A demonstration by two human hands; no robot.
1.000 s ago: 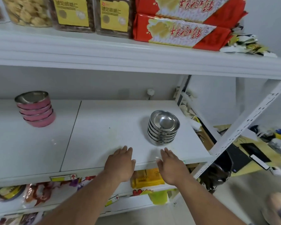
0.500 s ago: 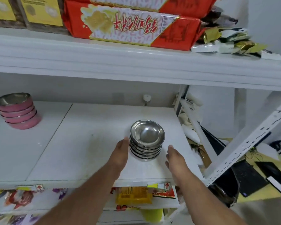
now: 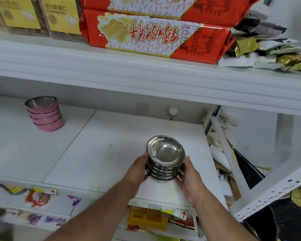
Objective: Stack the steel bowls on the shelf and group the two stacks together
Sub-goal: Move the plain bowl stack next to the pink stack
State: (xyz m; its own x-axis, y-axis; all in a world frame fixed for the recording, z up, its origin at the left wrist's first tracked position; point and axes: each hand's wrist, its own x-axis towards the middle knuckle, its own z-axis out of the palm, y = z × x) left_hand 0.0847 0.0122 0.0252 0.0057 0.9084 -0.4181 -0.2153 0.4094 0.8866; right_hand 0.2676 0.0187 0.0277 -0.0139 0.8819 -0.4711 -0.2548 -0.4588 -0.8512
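Note:
A stack of several plain steel bowls (image 3: 165, 159) stands on the right part of the white shelf (image 3: 102, 153), near its front edge. My left hand (image 3: 137, 173) presses against the stack's left side and my right hand (image 3: 189, 180) against its right side, so both hands clasp it. A second stack of steel bowls with pink outsides (image 3: 44, 113) stands far off at the back left of the same shelf.
The shelf above (image 3: 146, 75) hangs low over the bowls and carries red snack packets (image 3: 155, 33) and boxes. A slanted white frame post (image 3: 271, 190) borders the right side, with clutter behind it. Packets fill the shelf below (image 3: 146, 218).
Both hands moved forward from the shelf's front edge to either side of the plain steel stack and closed against it. The view shifted closer and to the right.

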